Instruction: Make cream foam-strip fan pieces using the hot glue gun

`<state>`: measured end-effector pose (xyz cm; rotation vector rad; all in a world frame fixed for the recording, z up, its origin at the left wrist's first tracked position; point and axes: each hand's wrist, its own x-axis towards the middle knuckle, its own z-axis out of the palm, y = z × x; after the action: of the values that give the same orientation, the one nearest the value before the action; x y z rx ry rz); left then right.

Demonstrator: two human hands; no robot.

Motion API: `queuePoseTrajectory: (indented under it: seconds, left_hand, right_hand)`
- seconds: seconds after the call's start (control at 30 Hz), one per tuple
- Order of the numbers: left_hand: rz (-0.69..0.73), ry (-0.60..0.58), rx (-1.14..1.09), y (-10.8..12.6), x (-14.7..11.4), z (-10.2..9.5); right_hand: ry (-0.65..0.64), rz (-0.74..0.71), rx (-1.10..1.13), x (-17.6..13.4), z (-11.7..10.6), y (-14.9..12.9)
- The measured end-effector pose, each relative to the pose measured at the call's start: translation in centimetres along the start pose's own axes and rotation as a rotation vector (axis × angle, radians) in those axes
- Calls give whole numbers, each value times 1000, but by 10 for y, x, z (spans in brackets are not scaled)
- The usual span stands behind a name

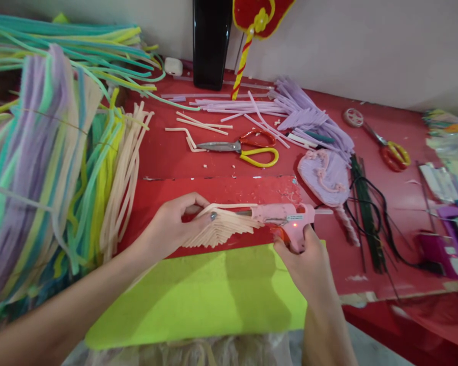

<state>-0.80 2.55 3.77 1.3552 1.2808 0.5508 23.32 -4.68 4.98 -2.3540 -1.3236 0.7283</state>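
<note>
A ribbed, chevron-shaped cream piece point(218, 232), over the red table point(229, 189), is pinched by the left hand point(177, 219), which covers part of it. The right hand point(309, 268) grasps a smooth pink glue gun point(278, 214), its tip hard to make out. Fuzzy stems point(41, 122) at left are cut off.

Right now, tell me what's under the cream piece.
Red surface shows along the near and far sides of the cream piece; whatever lies directly beneath is covered by it.
</note>
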Motion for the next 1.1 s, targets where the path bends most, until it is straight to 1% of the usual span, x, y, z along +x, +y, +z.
queuePoseTrajectory:
  seconds: [0.3, 0.5, 0.67, 0.83, 1.0, 1.1]
  left_hand:
    - [7, 13, -11, 1, -1, -2]
    - [12, 26, 0, 0, -1, -3]
    - [17, 23, 8, -1, -1, -4]
    - [14, 37, 28, 2, -2, -5]
    - [20, 49, 32, 5, -1, -6]
    - [14, 53, 32, 5, -1, -6]
  right_hand:
    - [53, -11, -2, 1, -6, 5]
    - [33, 14, 12, -2, -12, 9]
    - [57, 20, -12, -1, -12, 16]
    - [56, 61, -43, 0, -13, 18]
    - [123, 75, -28, -2, -12, 19]
    - [116, 65, -46, -1, -14, 23]
